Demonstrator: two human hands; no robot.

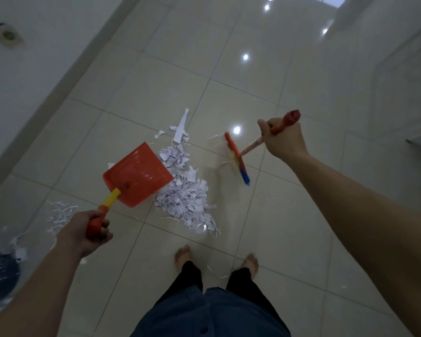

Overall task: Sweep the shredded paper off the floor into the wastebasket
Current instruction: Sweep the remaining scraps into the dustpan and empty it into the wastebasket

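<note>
A pile of white shredded paper (188, 193) lies on the glossy tiled floor (289, 215) ahead of my bare feet. My left hand (88, 231) grips the red-and-yellow handle of an orange dustpan (137, 175), whose pan sits against the pile's left side. My right hand (281, 139) grips the top of a broom handle. The red and blue broom head (237, 158) rests on the floor just right of the pile. A dark wastebasket with a clear liner (0, 271) shows at the lower left edge, holding paper shreds.
Loose shreds (58, 214) lie near the wastebasket, and a few strips (180, 128) lie beyond the pile. A white wall (34, 69) runs along the left. A pale cabinet or door (404, 81) stands at the right.
</note>
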